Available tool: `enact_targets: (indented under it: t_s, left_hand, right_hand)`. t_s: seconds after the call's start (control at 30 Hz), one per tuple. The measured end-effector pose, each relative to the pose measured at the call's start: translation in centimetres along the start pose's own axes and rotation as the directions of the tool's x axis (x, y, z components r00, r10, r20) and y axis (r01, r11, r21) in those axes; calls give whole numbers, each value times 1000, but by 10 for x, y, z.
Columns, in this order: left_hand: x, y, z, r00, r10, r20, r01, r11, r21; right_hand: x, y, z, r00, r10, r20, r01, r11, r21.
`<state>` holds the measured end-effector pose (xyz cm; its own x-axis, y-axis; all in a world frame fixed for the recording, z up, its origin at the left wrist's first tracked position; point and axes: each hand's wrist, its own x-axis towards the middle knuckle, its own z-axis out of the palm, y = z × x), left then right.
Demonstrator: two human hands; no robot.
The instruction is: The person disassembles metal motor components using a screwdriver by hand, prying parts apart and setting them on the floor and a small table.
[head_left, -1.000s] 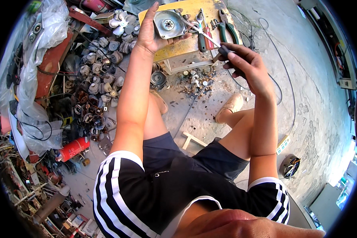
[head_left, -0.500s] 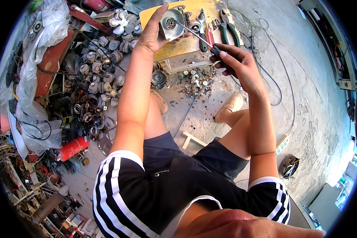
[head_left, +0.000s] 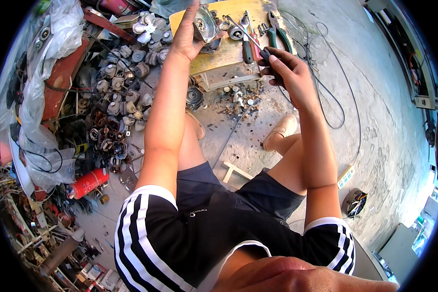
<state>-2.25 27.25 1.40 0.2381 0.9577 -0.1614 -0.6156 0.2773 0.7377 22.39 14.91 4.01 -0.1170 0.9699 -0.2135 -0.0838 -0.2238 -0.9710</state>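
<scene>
At the left part of the yellow worktop [head_left: 221, 61], my left hand [head_left: 184, 39] grips a squarish metal motor end cover [head_left: 207, 24], tilted on edge. My right hand [head_left: 292, 75] is closed round the dark handle of a screwdriver [head_left: 250, 37]. Its long shaft points up and left, the tip apart from the cover. Below that shaft lie a small round metal motor part [head_left: 235, 33], a dark-handled tool [head_left: 247, 51] and a red-handled screwdriver [head_left: 256, 47]. Green-handled pliers [head_left: 279, 36] rest farther right.
Many old small motors [head_left: 124, 73] and a white fan blade [head_left: 150, 27] are heaped on the left floor, near a red cylinder [head_left: 88, 183]. Scraps [head_left: 241, 100] litter the floor below the worktop. Cables [head_left: 333, 82] and a power strip [head_left: 345, 176] lie right.
My left hand has turned the motor end cover, so its inner face now points more sideways. The screwdriver's tip has moved away from the cover, uncovering the round motor part on the worktop.
</scene>
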Motion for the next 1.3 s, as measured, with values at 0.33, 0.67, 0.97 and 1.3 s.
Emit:
enact_targets:
  t_s: [0.33, 0.67, 0.97, 1.3]
  left_hand:
    - [-16, 7, 17, 944, -249, 218, 243, 969, 54]
    - [-7, 6, 15, 977, -157, 146, 168, 983, -69]
    - [-4, -2, 10, 989, -129, 70, 138, 982, -132]
    - [0, -17, 8, 983, 0, 185, 23, 992, -123]
  right_hand:
    - [9, 8, 5, 999, -27, -31, 24, 996, -89]
    - [-6, -5, -7, 998, -56, -8, 55, 994, -92]
    - [-13, -8, -1, 994, 1, 107, 9, 996, -89]
    - [-18, -15, 0, 976, 164, 141, -185, 971, 152]
